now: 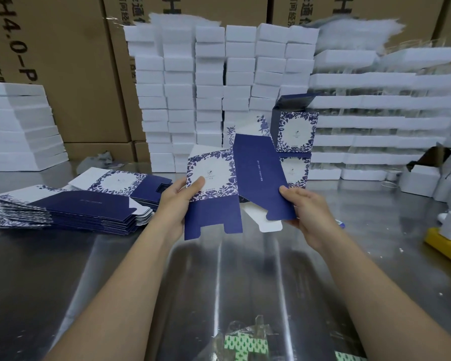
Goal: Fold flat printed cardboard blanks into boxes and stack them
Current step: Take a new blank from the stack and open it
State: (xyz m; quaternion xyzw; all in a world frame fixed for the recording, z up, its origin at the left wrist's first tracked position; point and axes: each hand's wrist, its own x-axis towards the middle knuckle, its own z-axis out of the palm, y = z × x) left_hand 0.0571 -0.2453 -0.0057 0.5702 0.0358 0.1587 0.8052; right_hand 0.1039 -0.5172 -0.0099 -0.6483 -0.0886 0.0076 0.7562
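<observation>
Head view: my left hand (179,201) and right hand (307,212) each pinch a side of one half-opened blank (219,175) above the steel table (219,277), the flat pile (76,207) lying left, two folded boxes (296,131) stacked behind.

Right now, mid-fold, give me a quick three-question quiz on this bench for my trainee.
1. True or false: only the left hand holds the blank.
2. On which side of the held blank does the pile of flat blanks lie? A) left B) right C) directly behind it
3. Fill in: ___ folded printed boxes stand stacked one on the other behind the blank.

Key: 1 false, the right hand grips it too; 2 A; 3 two.
</observation>
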